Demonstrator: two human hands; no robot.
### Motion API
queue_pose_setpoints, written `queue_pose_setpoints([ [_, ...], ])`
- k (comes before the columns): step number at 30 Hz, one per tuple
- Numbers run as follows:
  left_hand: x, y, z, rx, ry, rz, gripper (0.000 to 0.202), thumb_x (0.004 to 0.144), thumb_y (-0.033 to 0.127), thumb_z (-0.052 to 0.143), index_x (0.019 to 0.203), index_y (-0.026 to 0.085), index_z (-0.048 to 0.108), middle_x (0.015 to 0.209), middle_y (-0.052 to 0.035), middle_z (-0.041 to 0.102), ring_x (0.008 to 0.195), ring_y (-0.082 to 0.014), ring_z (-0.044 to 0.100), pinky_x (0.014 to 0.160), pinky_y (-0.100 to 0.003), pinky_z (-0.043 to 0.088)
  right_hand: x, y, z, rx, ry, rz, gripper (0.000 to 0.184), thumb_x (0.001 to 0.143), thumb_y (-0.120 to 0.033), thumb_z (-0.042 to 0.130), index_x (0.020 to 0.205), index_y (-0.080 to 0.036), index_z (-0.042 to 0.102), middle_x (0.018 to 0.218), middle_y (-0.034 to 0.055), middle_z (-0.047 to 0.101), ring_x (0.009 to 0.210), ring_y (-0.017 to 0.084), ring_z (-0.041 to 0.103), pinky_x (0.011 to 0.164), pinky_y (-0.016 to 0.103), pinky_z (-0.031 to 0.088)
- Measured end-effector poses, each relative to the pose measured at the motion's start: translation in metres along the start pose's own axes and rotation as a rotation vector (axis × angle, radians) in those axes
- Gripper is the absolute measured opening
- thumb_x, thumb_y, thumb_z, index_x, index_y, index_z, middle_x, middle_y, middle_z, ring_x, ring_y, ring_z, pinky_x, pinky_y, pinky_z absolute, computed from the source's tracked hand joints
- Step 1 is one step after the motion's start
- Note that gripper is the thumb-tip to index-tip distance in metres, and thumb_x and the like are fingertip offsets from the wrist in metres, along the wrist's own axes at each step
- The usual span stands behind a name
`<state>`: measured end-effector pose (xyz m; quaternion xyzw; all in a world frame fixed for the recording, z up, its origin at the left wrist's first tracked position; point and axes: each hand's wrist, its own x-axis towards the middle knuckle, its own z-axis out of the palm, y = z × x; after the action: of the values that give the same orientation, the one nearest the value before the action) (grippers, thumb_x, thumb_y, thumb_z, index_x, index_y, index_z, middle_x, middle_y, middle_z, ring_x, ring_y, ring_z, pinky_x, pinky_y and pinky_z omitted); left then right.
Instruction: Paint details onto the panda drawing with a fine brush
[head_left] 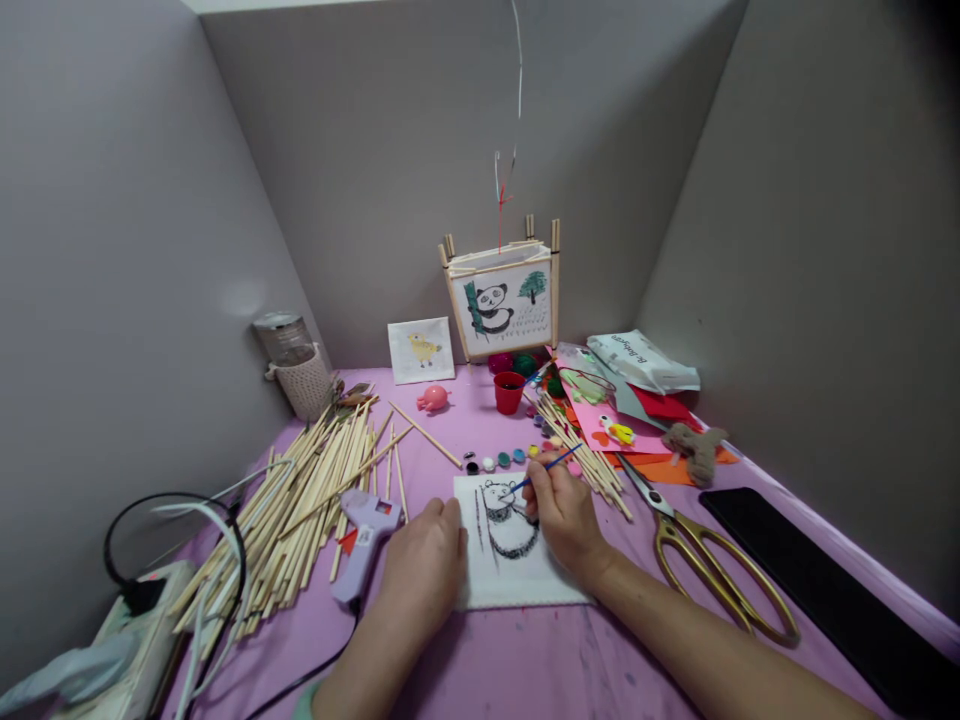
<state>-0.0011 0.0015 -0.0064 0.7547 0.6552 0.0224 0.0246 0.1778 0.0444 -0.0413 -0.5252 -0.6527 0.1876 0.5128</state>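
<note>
From this standpoint, the right hand (566,515) hides part of the white panel's (517,545) right side. Contact between brush (562,457) tip and panel: too small to determine. The hanging wire (519,80) exits view above; the black slab (825,590), at right.

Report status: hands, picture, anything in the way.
Left hand at left edge of picture. Right hand grips brush, tip at head of black-outlined panda. Glue gun near left hand, off picture.

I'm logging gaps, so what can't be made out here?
Head view:
Thin blue paintbrush: middle hidden by the right hand.
White square panel: right side partly hidden by that hand.
Long black slab: cut off by right edge.
Thin pale wire: cut off by top edge.
</note>
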Motion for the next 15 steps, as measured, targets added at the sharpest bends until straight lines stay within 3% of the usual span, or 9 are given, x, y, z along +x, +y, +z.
queue_pose_setpoints([
  [15, -0.0024, 0.0008, -0.0033, 0.008, -0.025, -0.014, 0.019, 0.090, 0.023, 0.038, 0.098, 0.020, 0.054, 0.094, -0.0054, 0.061, 0.084, -0.0185, 0.062, 0.068, -0.029, 0.043, 0.0004, 0.0045, 0.0017, -0.022, -0.002, 0.004, 0.038, 0.096, -0.045, 0.034, 0.090, -0.015, 0.057, 0.061, 0.0033, 0.063, 0.049, 0.015, 0.061, 0.050, 0.025, 0.047],
])
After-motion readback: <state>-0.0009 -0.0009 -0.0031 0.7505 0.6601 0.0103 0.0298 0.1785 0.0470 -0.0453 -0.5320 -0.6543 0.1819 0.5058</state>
